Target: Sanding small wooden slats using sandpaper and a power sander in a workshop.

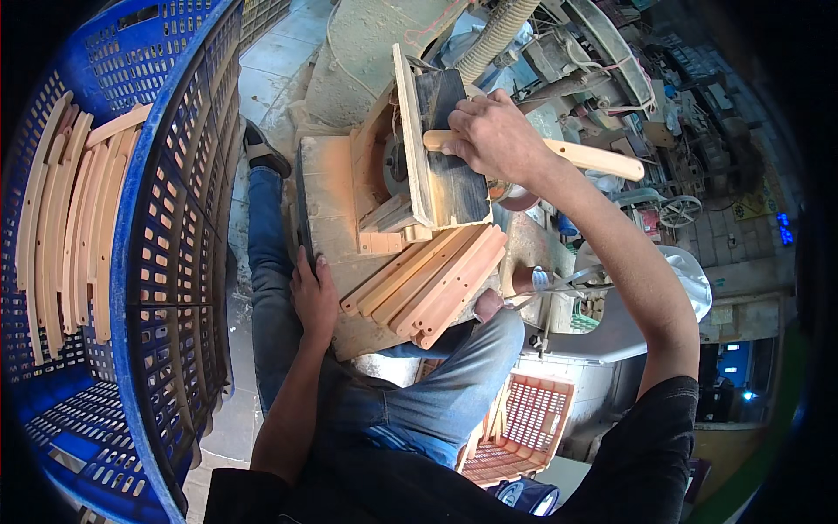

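Observation:
My right hand [491,141] grips a curved wooden slat [589,157] near one end. That end lies over a black board [448,150] behind an upright wooden fence strip [411,144]. The slat's far end, with a hole in it, sticks out to the right past my wrist. My left hand [314,298] rests on the left edge of the worktable [327,223], thumb apart from the fingers, holding no slat. A stack of similar drilled slats [432,285] lies on the table in front of me. Beyond the fence, a round disc [394,160] is partly hidden in a wooden housing.
A tall blue plastic crate [177,262] with several curved slats [72,223] stands at my left. By my right leg sits a red plastic basket [533,419] with wooden pieces. A ribbed hose [497,39] runs behind the machine. Orange dust covers part of the table.

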The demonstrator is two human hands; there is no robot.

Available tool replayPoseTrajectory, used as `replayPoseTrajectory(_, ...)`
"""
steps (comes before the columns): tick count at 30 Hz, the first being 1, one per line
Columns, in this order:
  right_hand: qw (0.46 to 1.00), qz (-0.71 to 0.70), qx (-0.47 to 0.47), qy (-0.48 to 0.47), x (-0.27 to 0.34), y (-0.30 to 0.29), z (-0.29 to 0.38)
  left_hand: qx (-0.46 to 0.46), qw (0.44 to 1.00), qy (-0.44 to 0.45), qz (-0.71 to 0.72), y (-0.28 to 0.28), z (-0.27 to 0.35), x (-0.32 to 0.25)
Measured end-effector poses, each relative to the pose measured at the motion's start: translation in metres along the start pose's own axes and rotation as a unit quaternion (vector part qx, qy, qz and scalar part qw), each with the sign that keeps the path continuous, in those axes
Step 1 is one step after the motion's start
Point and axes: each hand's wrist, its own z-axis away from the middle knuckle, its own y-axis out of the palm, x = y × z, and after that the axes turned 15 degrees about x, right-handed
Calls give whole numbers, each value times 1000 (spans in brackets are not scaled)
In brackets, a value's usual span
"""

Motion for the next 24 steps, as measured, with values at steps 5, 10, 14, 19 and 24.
replayPoseTrajectory(5, 1000, 13, 4, 19, 6, 2, -1, -4, 1000, -4, -5, 1, -1, 1)
replayPoseTrajectory(10, 999, -18, 16, 42, 13, 6, -1, -8, 1000, 6, -10, 3, -2, 5)
replayPoseTrajectory(14, 997, -23, 32, 65, 25, 4, -1, -21, 999, 22, -11, 5, -2, 11)
replayPoseTrajectory(19, 982, -96, 63, 152, 44, 1, 2, -9, 1000, 6, -11, 1, 0, 2)
replayPoseTrajectory(24, 971, -153, -4, 185, 35, 11, -7, -10, 999, 34, 4, 4, -4, 5)
